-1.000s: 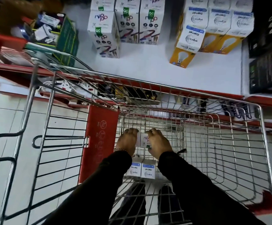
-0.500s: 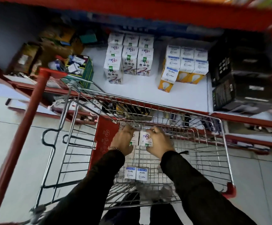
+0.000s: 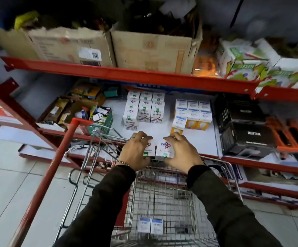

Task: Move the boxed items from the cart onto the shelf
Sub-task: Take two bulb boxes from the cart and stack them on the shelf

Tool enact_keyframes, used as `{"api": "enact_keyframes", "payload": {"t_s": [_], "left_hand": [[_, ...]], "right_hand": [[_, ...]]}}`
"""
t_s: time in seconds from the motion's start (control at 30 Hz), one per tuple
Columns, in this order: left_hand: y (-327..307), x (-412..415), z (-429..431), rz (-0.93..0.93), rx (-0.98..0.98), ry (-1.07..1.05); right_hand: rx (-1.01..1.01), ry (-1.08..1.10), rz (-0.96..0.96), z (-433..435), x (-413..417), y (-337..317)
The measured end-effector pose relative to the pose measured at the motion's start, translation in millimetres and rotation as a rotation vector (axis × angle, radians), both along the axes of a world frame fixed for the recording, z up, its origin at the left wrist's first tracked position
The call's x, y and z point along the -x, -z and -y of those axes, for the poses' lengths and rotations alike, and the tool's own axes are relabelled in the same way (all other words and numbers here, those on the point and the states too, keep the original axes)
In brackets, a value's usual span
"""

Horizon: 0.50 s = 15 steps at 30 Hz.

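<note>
My left hand [image 3: 135, 150] grips a white Nippo box [image 3: 149, 148] and my right hand [image 3: 181, 152] grips a second white Nippo box [image 3: 164, 148]. The two boxes are side by side, lifted above the far rim of the wire cart [image 3: 233, 175], at the front edge of the white shelf [image 3: 194, 139]. Behind them on the shelf stands a stack of several matching Nippo boxes [image 3: 144, 109]. To its right stand several white-and-yellow bulb boxes [image 3: 191, 113]. Two blue-and-white boxes [image 3: 150, 226] lie on the cart's floor.
A red shelf beam [image 3: 126, 75] crosses just above, carrying cardboard cartons [image 3: 151, 49] and green-printed boxes [image 3: 246, 63]. Black boxes [image 3: 247, 132] fill the shelf's right side, and an open green box of clutter [image 3: 100, 114] sits at its left. A red upright post [image 3: 55, 168] slants past the cart's left.
Both hands have lifted the two Nippo boxes out of the cart basket up to the shelf's front edge. The view has tilted up, bringing the upper shelf into sight.
</note>
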<state>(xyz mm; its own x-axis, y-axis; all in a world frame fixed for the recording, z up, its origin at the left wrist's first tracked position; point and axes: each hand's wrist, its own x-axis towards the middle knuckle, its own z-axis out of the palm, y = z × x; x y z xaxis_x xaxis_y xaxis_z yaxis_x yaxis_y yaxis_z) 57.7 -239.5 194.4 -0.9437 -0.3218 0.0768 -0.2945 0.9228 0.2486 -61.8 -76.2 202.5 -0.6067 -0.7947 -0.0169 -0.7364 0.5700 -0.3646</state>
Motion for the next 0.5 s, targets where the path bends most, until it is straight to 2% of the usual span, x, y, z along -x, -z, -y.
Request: {"api": "enact_keyframes", "payload": {"t_s": [0.2, 0.5], "left_hand": [[-29.0, 48.1, 31.2, -0.054, 0.079, 0.006], [9.4, 118.7, 78.8, 0.153, 0.247, -0.034]], "right_hand": [[0.020, 0.001, -0.076, 31.0, 39.8, -22.0], [-0.100, 0.035, -0.034, 100.0, 86.0, 20.9]]}}
